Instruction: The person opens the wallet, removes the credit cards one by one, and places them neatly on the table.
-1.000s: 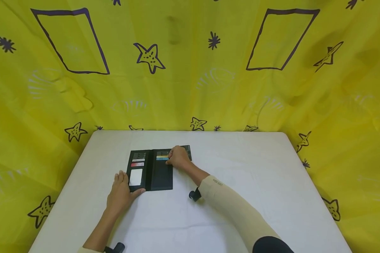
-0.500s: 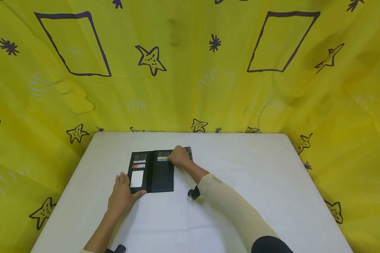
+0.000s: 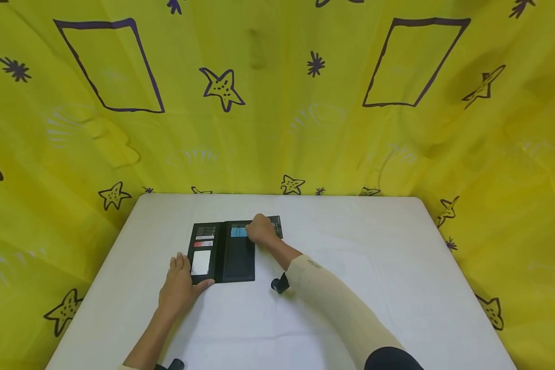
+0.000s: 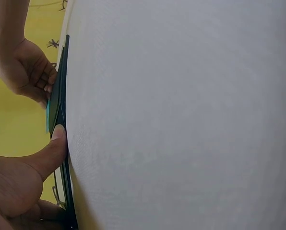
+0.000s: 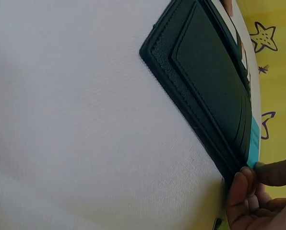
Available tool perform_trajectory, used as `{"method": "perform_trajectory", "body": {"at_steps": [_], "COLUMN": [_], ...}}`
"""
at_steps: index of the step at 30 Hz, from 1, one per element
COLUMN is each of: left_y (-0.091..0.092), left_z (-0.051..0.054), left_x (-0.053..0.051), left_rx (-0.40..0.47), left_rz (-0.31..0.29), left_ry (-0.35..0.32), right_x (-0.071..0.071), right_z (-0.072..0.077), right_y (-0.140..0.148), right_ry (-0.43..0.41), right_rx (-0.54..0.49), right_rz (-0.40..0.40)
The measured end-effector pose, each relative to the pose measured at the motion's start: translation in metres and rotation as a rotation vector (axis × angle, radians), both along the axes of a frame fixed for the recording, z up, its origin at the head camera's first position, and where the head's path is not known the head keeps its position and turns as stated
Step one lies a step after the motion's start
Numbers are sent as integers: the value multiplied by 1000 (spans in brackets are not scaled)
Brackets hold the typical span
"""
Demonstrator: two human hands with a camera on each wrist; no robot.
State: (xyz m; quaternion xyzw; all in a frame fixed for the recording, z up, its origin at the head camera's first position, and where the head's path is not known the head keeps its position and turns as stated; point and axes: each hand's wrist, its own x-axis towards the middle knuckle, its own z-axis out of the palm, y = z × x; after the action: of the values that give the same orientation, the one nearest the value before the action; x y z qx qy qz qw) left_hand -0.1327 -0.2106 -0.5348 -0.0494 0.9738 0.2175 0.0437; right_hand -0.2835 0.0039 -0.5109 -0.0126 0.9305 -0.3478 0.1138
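Observation:
A black bifold wallet lies spread flat, with cards in its slots. At its lower left corner is my left hand, fingers extended along the left edge and thumb touching the bottom edge. In the left wrist view that thumb presses on the wallet's edge. My right hand is at the top of the right panel, pinching a blue card between thumb and fingers. The card stands partly out of its slot, its right end hidden by the hand. A white card shows in the left panel's window.
A dark flat rectangular piece shows beyond my right hand; its kind is unclear. The white-covered table spreads around the wallet. Behind it hangs a yellow curtain with star drawings.
The blue card has slid upward out of its slot, showing a wider blue area and covering the yellow strip above it. The left hand keeps its place on the wallet.

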Motion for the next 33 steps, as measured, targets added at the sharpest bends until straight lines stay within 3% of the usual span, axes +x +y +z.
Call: {"method": "perform_trajectory", "body": {"at_steps": [9, 17, 21, 33], "left_y": [1, -1, -2, -1], "left_z": [0, -1, -2, -1], "left_x": [0, 0, 0, 0], "left_rx": [1, 0, 5, 17], "left_rz": [8, 9, 11, 14], "left_ry": [1, -1, -2, 0], "right_x": [-4, -5, -4, -4], "right_z": [0, 1, 0, -2], "right_y": [-2, 5, 7, 6], "right_ry": [21, 88, 81, 117], "right_rx": [15, -162, -208, -211], "right_rz": [-37, 32, 43, -24]}}
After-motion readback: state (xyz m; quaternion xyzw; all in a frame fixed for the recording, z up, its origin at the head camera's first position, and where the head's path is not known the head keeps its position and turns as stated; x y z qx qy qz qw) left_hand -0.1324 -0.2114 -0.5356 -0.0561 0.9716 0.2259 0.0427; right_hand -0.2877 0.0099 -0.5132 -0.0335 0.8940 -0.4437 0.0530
